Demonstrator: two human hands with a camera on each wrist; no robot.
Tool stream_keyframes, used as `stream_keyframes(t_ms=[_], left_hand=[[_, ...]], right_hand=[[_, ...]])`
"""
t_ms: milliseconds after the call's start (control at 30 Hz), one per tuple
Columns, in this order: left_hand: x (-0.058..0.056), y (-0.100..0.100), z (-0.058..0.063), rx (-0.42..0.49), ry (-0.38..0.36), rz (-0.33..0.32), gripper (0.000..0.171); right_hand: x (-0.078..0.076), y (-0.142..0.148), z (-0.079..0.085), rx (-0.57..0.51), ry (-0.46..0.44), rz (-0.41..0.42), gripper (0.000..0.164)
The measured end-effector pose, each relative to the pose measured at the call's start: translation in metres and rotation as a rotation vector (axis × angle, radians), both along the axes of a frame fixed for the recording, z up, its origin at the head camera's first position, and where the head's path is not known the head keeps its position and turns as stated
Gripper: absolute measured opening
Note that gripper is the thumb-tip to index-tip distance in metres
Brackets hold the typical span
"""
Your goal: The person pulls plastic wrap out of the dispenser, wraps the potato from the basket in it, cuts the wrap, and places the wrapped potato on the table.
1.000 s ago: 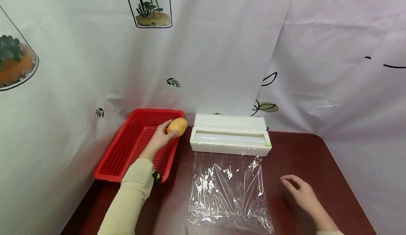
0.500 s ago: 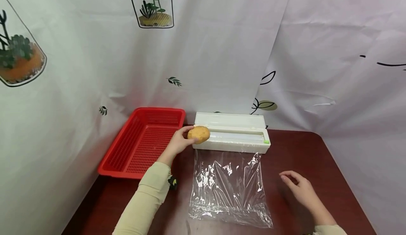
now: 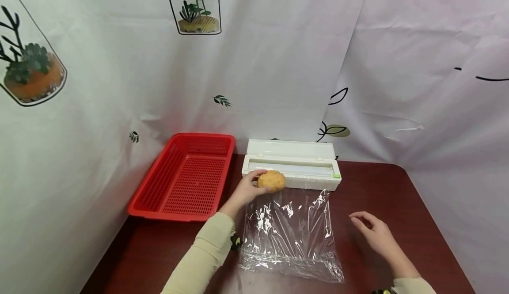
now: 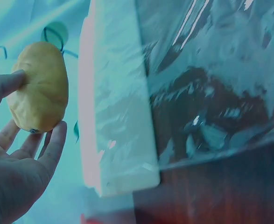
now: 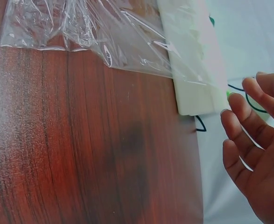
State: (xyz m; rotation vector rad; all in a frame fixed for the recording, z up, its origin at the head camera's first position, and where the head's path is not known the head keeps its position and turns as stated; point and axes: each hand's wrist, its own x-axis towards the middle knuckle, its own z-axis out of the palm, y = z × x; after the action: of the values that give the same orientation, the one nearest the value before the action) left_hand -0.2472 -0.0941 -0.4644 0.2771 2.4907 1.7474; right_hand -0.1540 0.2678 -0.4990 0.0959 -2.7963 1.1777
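Observation:
My left hand [image 3: 245,193] grips a yellow-brown potato [image 3: 272,181] between thumb and fingers, in front of the white cling film box. In the left wrist view the whole potato [image 4: 41,88] shows, with the thumb on one side and fingertips under its end. A sheet of clear cling film [image 3: 292,236] stretches from the box [image 3: 302,182] toward the front of the table. The potato appears above the film's far left corner. Right of the film, my right hand [image 3: 375,234] hovers over the table with loosely curled fingers and nothing in them; the right wrist view shows its fingers [image 5: 242,109] apart.
A red plastic basket [image 3: 137,210] with a slotted bottom stands on the left of the dark wooden table [image 3: 381,188]. The box's lid [image 3: 292,148] is raised toward the printed cloth backdrop [image 3: 278,64]. A small green tab [image 3: 336,176] sits at the box's right end.
My left hand has carried the potato from above the basket's right rim rightward and nearer, to the front of the film box. The right hand has hardly moved.

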Motion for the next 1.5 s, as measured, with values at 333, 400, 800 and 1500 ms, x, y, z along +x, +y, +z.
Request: stream_keyframes(t_ms=[333,400,800,1500], left_hand=[[0.02,0.028,-0.04,-0.044,0.004,-0.07,0.054],[0.023,0.032,-0.048,-0.057,0.009,-0.079,0.053],[0.029,0.047,-0.069,-0.224,0.034,-0.074,0.052],[0.028,0.044,-0.074,-0.265,0.11,-0.178,0.051]], right_hand=[[0.004,0.0,0.0,0.0,0.002,-0.011,0.015],[0.006,0.0,0.0,-0.001,0.001,-0.009,0.015],[0.01,0.001,-0.002,-0.004,0.005,-0.017,0.015],[0.011,0.002,-0.006,-0.004,-0.013,-0.01,0.018]])
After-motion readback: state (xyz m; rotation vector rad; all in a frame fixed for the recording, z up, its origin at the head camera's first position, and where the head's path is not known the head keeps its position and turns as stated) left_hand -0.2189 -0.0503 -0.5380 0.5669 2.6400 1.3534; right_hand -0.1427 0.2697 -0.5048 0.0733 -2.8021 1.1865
